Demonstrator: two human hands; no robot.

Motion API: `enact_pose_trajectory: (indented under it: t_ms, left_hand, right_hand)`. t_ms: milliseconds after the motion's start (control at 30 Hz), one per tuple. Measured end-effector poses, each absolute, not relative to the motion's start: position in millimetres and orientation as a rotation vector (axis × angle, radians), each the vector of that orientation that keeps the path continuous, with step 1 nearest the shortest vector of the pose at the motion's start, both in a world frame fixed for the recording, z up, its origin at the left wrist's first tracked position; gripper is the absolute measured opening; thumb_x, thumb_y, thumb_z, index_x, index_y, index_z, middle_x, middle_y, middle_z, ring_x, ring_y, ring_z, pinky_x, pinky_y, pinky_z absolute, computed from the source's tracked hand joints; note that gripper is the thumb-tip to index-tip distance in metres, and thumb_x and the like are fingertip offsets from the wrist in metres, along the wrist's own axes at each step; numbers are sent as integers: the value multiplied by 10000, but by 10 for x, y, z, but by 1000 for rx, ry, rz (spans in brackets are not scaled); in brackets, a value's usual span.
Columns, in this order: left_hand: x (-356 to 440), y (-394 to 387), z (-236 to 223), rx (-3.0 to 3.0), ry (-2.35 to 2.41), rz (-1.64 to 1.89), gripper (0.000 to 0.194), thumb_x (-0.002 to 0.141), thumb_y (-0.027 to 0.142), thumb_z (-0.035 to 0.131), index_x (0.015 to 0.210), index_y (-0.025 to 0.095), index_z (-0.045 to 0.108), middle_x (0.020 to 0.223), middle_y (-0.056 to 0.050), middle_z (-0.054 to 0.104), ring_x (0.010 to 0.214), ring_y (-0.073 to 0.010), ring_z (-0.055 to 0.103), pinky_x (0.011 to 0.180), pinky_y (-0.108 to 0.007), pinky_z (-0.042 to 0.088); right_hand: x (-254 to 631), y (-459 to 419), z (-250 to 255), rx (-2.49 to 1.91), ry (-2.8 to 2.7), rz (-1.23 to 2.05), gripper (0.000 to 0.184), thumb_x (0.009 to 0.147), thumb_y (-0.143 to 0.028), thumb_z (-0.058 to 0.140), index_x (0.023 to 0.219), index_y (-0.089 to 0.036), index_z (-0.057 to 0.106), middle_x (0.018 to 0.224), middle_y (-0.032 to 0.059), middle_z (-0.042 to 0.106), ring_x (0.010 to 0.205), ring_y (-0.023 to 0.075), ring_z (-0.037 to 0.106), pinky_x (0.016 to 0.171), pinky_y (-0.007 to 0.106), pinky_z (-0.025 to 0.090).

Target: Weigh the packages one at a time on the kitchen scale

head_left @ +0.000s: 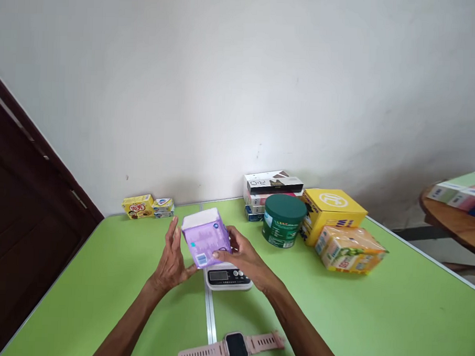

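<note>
A purple and white plastic-wrapped pack [207,242] is tilted above a small white kitchen scale [227,286]. My right hand [244,254] grips the pack at its right side, thumb on the front face. On the other side, my left hand [173,262] has its fingers raised and spread, with the thumb close to the pack's lower left corner; whether it touches is hard to tell. The pack hides most of the scale's top, while the display and buttons show below it. A pink smartwatch [237,348] lies strap outstretched in front of the scale.
Small yellow boxes [138,207] stand at the back left of the green table [111,267]. Back right are stacked flat boxes [274,183], a green canister [284,222], a yellow carton [332,211] and an orange wrapped pack [350,249]. A wooden table [452,221] stands far right.
</note>
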State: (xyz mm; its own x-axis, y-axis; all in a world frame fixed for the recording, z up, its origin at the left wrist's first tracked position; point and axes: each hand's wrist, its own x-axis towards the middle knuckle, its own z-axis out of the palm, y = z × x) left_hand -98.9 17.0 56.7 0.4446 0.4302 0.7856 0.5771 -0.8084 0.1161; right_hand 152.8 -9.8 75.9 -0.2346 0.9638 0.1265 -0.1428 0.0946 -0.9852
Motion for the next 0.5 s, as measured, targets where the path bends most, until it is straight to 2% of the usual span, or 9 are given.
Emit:
enact_pose_trajectory:
  t_ms: [67, 167, 267, 333, 433, 500]
  left_hand:
    - [-819, 228, 475, -2631, -1086, -1277, 1231, 852, 429, 799, 1690, 205, -74, 1676, -269, 307, 1547, -417, 375, 1175, -629, 443]
    - [-591, 234, 311, -2785, -1261, -1246, 1081, 856, 389, 768, 1667, 165, 89, 1535, -243, 492, 1405, -380, 550, 1129, -567, 506]
    - [-419, 209, 214, -2788, -1321, -1318, 868, 896, 385, 711, 1603, 169, 256, 1470, -215, 543, 1372, -367, 570, 1141, -557, 492]
    - [-359, 196, 190, -2763, -1396, -1364, 780, 919, 411, 691, 1564, 172, 324, 1438, -205, 568, 1355, -359, 582, 1148, -552, 484]
    - [-367, 169, 164, -2719, -1579, -1421, 745, 917, 462, 699, 1521, 153, 391, 1401, -209, 596, 1325, -357, 608, 1136, -550, 494]
    - [-427, 141, 129, -2698, -1647, -1503, 833, 901, 496, 716, 1564, 147, 353, 1496, -231, 544, 1409, -377, 549, 1185, -582, 442]
  right_hand:
    - [1598, -57, 644, -985, -1272, 1281, 660, 772, -477, 842, 1313, -242, 546, 1178, 55, 721, 1054, 280, 697, 894, 393, 567]
    - [1625, 19, 402, -1150, -1288, 1113, 769, 740, -496, 821, 1393, -243, 504, 1284, 94, 697, 1126, 320, 687, 969, 462, 555]
    - [1609, 97, 145, -1305, -1347, 837, 797, 711, -523, 798, 1399, -203, 554, 1415, 165, 639, 1390, 410, 531, 1154, 578, 422]
    - [1595, 132, 10, -1330, -1375, 730, 798, 719, -524, 778, 1411, -182, 575, 1487, 195, 595, 1488, 428, 431, 1225, 612, 325]
    - [1592, 138, -105, -1317, -1400, 703, 811, 729, -543, 781, 1434, -193, 587, 1501, 189, 598, 1491, 421, 441, 1238, 622, 314]
    - [1607, 109, -140, -1301, -1370, 729, 881, 721, -588, 812, 1478, -213, 564, 1531, 173, 580, 1493, 405, 444, 1239, 610, 332]
